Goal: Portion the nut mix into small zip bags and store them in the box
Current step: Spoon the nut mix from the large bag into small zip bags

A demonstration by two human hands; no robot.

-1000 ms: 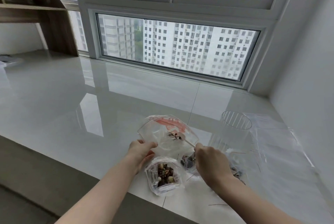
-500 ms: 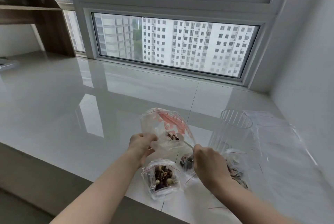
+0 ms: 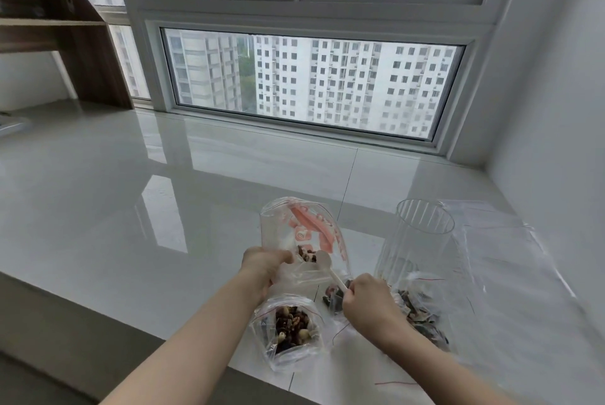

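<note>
Spoon (image 3: 330, 269) pinched in right hand (image 3: 368, 301), bowl toward 11 o'clock inside nut bag (image 3: 302, 234) (left hand (image 3: 263, 265) grips its mouth).

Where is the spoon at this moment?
In the head view, the spoon is low and centre-right, its handle pinched by the right hand and its bowl at the mouth of the large zip bag gripped by the left hand.
</note>
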